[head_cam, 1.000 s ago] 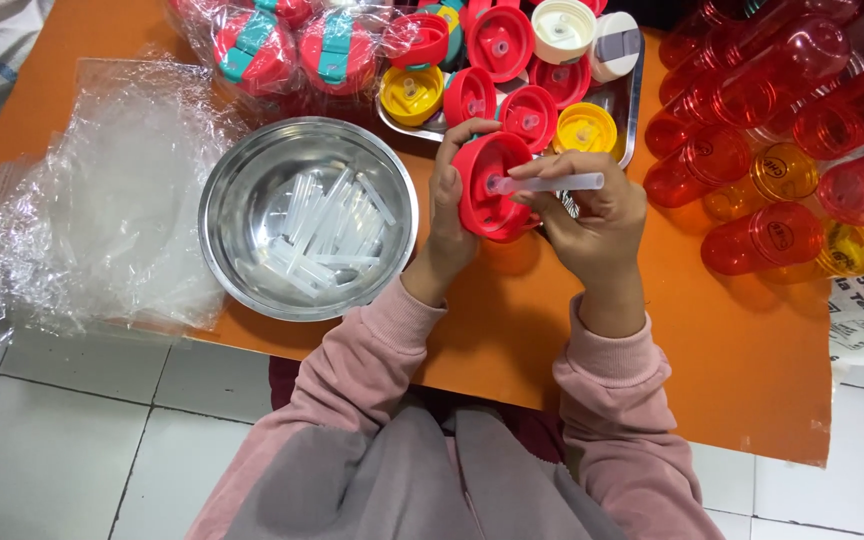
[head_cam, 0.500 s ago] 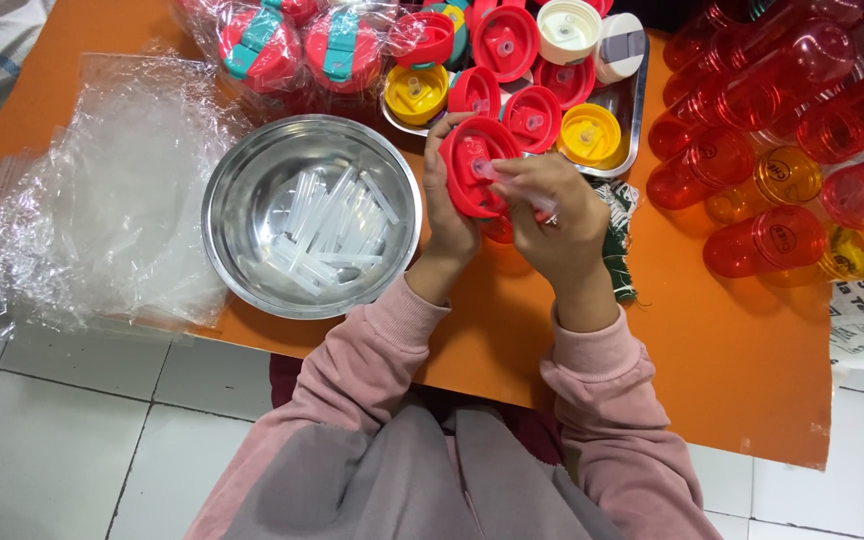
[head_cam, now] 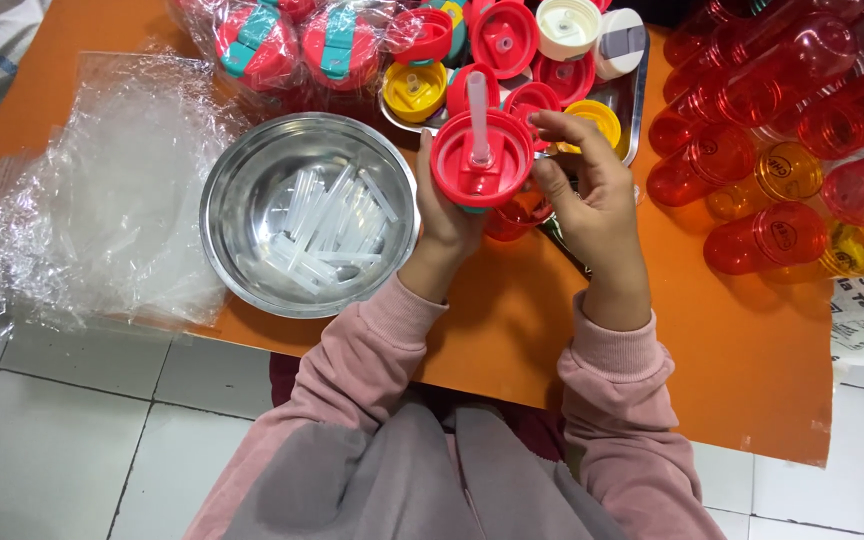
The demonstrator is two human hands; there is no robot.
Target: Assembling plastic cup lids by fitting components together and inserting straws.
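Note:
My left hand [head_cam: 447, 215] holds a round red bottle lid [head_cam: 482, 160] from below, inner side up. A clear plastic straw [head_cam: 477, 115] stands upright in the lid's middle. My right hand [head_cam: 592, 190] touches the lid's right rim with its fingertips. A steel bowl [head_cam: 242, 190] with several clear straws [head_cam: 322, 225] sits just left of my left hand on the orange table [head_cam: 712, 350].
A metal tray [head_cam: 630, 95] behind the lid holds red, yellow and white lids. Red and yellow plastic bottles [head_cam: 782, 110] lie at the right. Wrapped lids [head_cam: 292, 45] sit at the back; crumpled clear plastic sheets [head_cam: 92, 190] lie at the left. White tiled floor lies below the table edge.
The straw, earlier held sideways in my right hand across the lid, now stands upright in the lid. The lid has turned flat with its inner side up.

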